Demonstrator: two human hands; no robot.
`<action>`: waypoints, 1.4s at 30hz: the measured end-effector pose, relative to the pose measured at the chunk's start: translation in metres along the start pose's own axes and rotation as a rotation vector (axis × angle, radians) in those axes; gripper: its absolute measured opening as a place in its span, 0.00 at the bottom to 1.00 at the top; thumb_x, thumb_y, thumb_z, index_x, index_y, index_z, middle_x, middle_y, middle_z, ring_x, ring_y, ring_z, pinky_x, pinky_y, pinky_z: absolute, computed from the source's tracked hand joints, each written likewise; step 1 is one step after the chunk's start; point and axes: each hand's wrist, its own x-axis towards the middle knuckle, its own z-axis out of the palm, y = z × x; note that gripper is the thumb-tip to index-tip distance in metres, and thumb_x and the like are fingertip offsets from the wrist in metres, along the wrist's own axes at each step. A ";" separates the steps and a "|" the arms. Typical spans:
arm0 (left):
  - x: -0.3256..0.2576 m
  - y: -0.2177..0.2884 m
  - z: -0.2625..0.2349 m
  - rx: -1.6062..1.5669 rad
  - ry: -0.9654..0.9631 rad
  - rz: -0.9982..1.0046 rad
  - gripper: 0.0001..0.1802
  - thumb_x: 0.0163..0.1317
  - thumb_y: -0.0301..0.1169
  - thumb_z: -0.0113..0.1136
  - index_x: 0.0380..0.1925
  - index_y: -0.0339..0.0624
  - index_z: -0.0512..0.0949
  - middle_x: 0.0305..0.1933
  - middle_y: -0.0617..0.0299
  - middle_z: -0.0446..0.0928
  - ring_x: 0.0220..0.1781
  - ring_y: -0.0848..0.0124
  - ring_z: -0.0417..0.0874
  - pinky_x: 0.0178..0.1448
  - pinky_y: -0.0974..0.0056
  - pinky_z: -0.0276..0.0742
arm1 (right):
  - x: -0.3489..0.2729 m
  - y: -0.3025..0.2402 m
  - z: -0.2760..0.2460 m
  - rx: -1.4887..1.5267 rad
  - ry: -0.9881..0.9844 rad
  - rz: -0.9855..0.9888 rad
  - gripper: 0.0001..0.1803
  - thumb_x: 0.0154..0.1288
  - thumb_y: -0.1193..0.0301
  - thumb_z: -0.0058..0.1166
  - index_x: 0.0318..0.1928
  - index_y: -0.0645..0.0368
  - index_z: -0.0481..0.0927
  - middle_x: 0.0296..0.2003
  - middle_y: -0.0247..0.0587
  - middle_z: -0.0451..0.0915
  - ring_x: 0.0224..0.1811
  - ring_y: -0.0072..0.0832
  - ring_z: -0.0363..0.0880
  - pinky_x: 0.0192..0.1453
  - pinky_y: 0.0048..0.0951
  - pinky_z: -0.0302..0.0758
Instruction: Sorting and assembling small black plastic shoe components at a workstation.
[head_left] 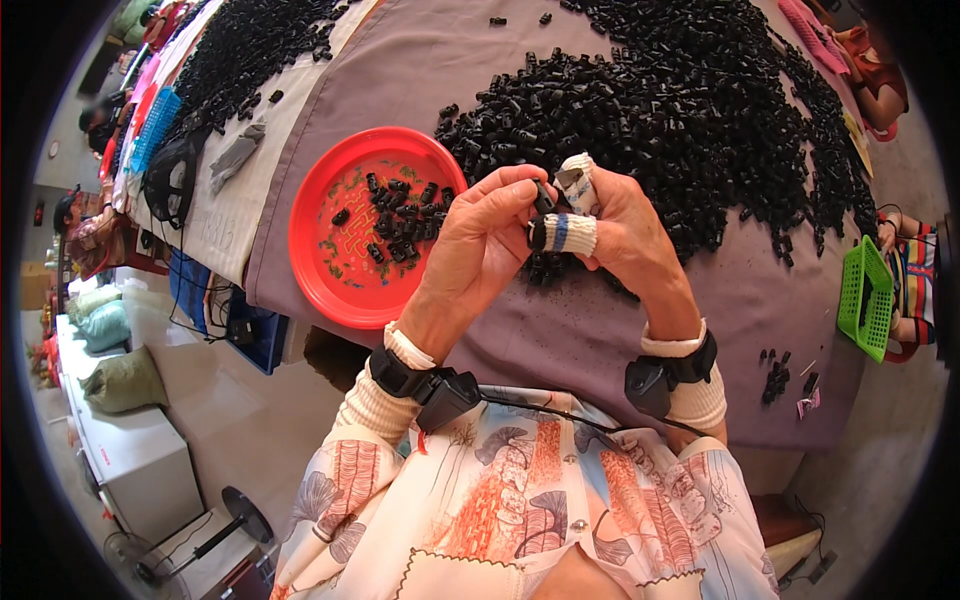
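In front of my chest both hands meet over the table's near side. A small black plastic part (543,197) sits between their fingertips. My left hand (478,235) pinches it between thumb and fingers. My right hand (640,230) closes on it from the other side; white cloth finger covers (570,234) wrap its thumb and a finger, and one cover has a dark end. The fingers hide much of the part. Just left of my left hand stands a red plastic basin (308,262) with several black parts (402,222) lying in it.
A large heap of black parts (640,130) spreads beyond my hands on the mauve tablecloth (400,80). Another heap (245,60) lies far left. At right are a green basket (866,300) and a few loose parts (776,380). Other people (905,280) sit around the tables.
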 end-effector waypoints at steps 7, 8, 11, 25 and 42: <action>0.000 -0.002 0.004 0.052 0.033 0.014 0.11 0.61 0.24 0.52 0.44 0.34 0.73 0.37 0.59 0.78 0.37 0.76 0.78 0.44 0.69 0.76 | -0.005 0.003 0.005 -0.006 0.086 -0.062 0.15 0.48 0.66 0.64 0.30 0.61 0.73 0.20 0.26 0.69 0.22 0.15 0.62 0.24 0.21 0.62; 0.000 -0.001 0.004 0.081 0.045 0.030 0.12 0.61 0.24 0.52 0.44 0.34 0.73 0.38 0.59 0.78 0.37 0.76 0.78 0.45 0.69 0.76 | -0.005 0.003 0.005 0.023 0.082 -0.026 0.14 0.49 0.67 0.63 0.30 0.61 0.73 0.20 0.26 0.69 0.22 0.14 0.62 0.24 0.20 0.62; -0.003 0.000 0.004 0.122 0.012 0.064 0.11 0.61 0.25 0.53 0.44 0.35 0.74 0.37 0.60 0.78 0.37 0.75 0.78 0.45 0.69 0.75 | -0.007 0.003 0.005 0.087 0.064 0.053 0.13 0.51 0.68 0.62 0.31 0.61 0.74 0.20 0.25 0.69 0.21 0.13 0.62 0.23 0.18 0.61; -0.005 -0.002 0.002 0.181 -0.003 0.059 0.13 0.61 0.26 0.54 0.45 0.33 0.74 0.37 0.61 0.78 0.35 0.77 0.77 0.43 0.69 0.76 | -0.010 0.011 0.010 0.208 0.066 0.008 0.08 0.55 0.70 0.58 0.32 0.58 0.74 0.18 0.24 0.70 0.15 0.10 0.65 0.15 0.15 0.59; -0.013 -0.002 0.000 0.312 0.108 0.112 0.12 0.60 0.26 0.55 0.43 0.33 0.74 0.36 0.62 0.77 0.33 0.78 0.77 0.41 0.72 0.75 | -0.007 0.017 0.020 0.159 0.045 0.009 0.08 0.56 0.70 0.57 0.32 0.59 0.74 0.16 0.26 0.69 0.14 0.11 0.64 0.15 0.17 0.58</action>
